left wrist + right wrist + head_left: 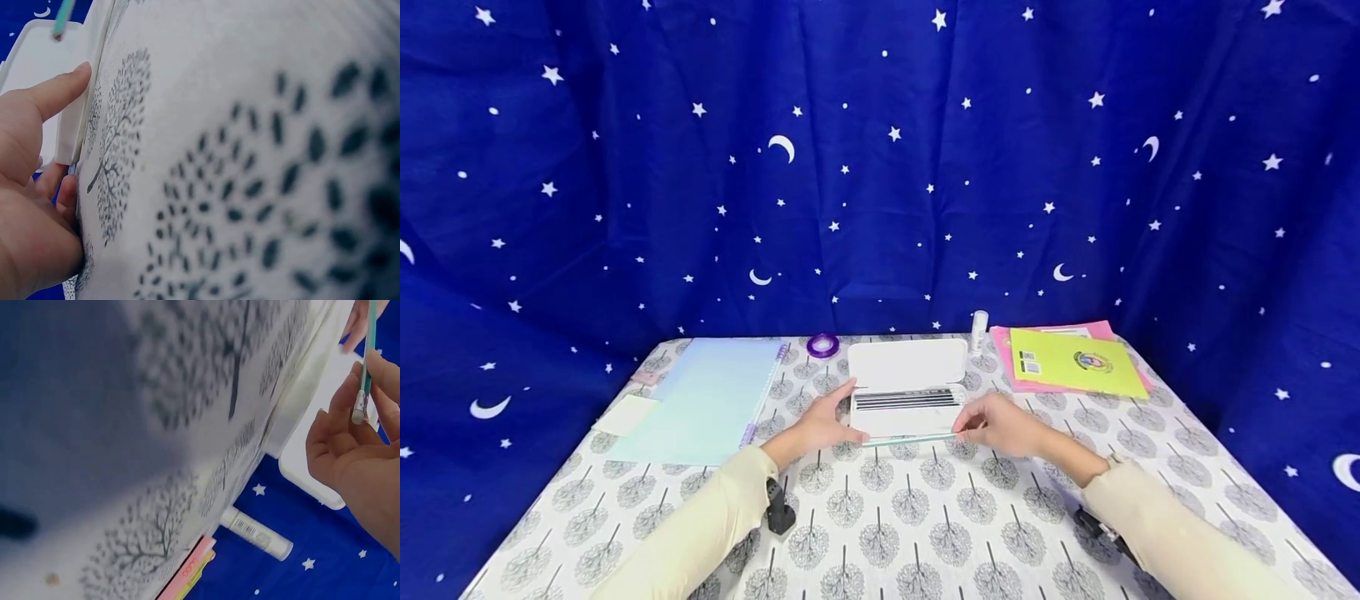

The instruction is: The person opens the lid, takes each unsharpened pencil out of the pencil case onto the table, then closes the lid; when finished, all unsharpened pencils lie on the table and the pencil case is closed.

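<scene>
A white pencil case (907, 362) lies with its lid raised toward the curtain. Several dark pencils (904, 400) lie side by side in its tray. My left hand (820, 423) holds the case by its left end, thumb at the front corner and a finger at the back. Between thumb and fingers, my right hand (1003, 425) pinches a green pencil (370, 340) near its white eraser (359, 411). This pencil stretches along the front edge of the case, its sharpened tip (59, 34) pointing left, above the case in the left wrist view.
Pale blue folders (700, 408) and a cream paper square (625, 415) lie left. A purple tape roll (823, 346) and a white glue stick (979, 333) are behind the case. To the right, a yellow-green booklet (1060, 362) rests on pink folders (1101, 330).
</scene>
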The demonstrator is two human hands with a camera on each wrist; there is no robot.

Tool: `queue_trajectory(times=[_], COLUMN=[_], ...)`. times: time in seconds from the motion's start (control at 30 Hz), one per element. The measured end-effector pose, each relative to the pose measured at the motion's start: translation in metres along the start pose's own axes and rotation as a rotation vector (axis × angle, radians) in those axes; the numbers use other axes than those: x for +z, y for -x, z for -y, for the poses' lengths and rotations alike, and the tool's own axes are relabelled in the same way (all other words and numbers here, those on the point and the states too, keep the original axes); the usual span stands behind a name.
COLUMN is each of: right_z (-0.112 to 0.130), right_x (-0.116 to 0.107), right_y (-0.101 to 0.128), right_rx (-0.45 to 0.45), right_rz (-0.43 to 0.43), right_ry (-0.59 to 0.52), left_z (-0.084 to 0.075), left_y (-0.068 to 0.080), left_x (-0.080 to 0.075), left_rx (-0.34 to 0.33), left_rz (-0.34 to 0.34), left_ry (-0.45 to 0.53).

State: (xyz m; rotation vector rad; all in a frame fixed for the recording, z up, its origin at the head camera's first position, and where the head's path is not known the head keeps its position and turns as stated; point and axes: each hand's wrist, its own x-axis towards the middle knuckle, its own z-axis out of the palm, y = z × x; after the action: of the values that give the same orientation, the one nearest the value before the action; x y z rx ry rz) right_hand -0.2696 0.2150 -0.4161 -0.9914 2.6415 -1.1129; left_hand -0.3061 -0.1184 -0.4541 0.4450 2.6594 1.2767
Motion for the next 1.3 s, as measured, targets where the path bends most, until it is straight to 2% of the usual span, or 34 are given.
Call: queue_trajectory(times=[0.27,0.43,0.8,1.3], right_z=[0.02,0.021,0.014,0.018], right_x=[0.023,0.031,0.034,0.034], right_y=[0.003,0.005,0.004,0.001], right_rx=[0.012,0.0,-0.01,0.023], right_rz=[0.012,0.015,0.063,0.047], right_ry=[-0.057,-0.059,-0.042,0.002], left_z=[0.006,0.005,0.004,0.002], left_y=[0.002,0.001,-0.001,-0.002], left_x=[-0.001,0.0,0.0,0.001], left_rx=[-0.008,0.008,0.007,0.014], left_rz=[-0.012,-0.004,-0.012,-0.013], left_ry=[0.014,-0.004,-0.001,-0.012])
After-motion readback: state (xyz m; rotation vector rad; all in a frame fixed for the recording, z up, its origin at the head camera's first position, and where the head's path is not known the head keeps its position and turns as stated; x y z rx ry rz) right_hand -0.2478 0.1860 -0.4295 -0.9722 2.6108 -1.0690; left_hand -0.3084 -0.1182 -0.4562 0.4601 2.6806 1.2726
